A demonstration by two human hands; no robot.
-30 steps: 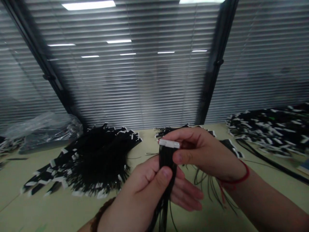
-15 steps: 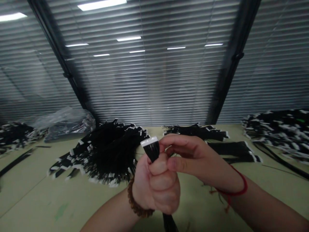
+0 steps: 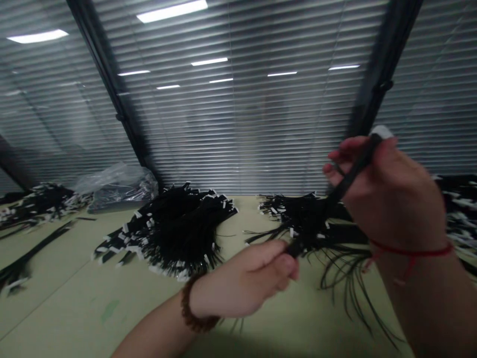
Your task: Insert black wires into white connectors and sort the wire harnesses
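A: Working from the left, what is being seen first?

B: At the far left, a wire heap is lying on the table, black with white tips. A dark strip is lying in front of it. Beside the heap, a clear plastic bag is resting, and next to that a large pile of black wires is being edged by white ends.

A: And the left hand?

B: A brown beaded bracelet is being worn at its wrist. By the left hand, a dark length is being pinched, the thumb and fingers closed around it.

A: How is the held thing looking?

B: The black wire bundle is being held above the table, slanting up to the right between the 2 hands. Its wires are being gathered into a narrow, matt band. The lower stretch is being lost in blur against the dark wires behind, and loose strands are hanging in curves nearby.

A: Its upper end?

B: It is being capped by a white connector, pale, blunt and blurred. Just below it, the bundle is being gripped by the right hand, between thumb and curled fingers. A red cord is being worn at that wrist.

A: Farthest right?

B: Another heap, black and white, is being partly hidden by the right hand.
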